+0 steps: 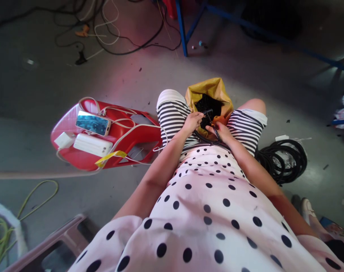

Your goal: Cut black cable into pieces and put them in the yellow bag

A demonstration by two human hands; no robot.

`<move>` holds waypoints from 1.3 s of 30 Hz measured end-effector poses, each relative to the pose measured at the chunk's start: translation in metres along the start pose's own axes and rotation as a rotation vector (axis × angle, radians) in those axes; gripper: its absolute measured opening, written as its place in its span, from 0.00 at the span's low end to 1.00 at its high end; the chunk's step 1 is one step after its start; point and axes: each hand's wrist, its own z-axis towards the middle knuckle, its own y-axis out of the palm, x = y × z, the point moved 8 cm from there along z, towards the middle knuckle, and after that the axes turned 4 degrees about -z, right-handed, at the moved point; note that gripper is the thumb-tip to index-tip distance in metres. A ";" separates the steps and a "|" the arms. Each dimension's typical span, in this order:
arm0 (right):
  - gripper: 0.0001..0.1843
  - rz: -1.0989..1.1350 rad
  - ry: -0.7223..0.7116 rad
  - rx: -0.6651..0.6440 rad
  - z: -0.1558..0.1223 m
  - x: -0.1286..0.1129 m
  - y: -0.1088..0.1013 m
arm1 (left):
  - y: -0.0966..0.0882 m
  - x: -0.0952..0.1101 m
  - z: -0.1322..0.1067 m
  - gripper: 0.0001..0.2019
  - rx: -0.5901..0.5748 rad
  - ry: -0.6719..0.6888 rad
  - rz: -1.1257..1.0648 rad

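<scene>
I sit with a yellow bag (214, 90) between my knees, full of small black parts. My left hand (192, 121) is closed on a small black connector (207, 112) at the bag's mouth. My right hand (221, 130) pinches the black cable (206, 139) that leads from that connector across my lap. The fingers of both hands are curled, close together over my striped shorts.
A red plastic stool (84, 158) at my left carries a phone (92, 123), a white power bank (92, 145) and white cables. A coil of black cable (285, 158) lies on the floor to my right. Blue metal legs (183, 30) and loose wires are ahead.
</scene>
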 end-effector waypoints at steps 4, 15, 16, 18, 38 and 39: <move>0.32 0.024 -0.014 0.013 0.001 0.000 -0.001 | 0.002 0.000 0.000 0.10 -0.007 0.008 0.035; 0.34 -0.023 -0.010 -0.025 0.008 0.002 -0.001 | 0.011 -0.007 0.007 0.14 -0.176 -0.007 0.236; 0.35 -0.031 -0.011 -0.023 0.008 0.003 0.000 | 0.010 -0.007 0.008 0.14 -0.172 -0.001 0.241; 0.36 -0.023 -0.018 -0.020 0.009 0.004 0.001 | 0.008 -0.007 0.010 0.15 -0.140 0.012 0.242; 0.35 0.050 0.021 -0.077 0.009 0.014 0.009 | -0.001 -0.019 0.017 0.15 0.038 -0.094 0.180; 0.35 0.048 0.024 -0.076 0.009 0.014 0.009 | -0.001 -0.019 0.017 0.15 0.043 -0.095 0.180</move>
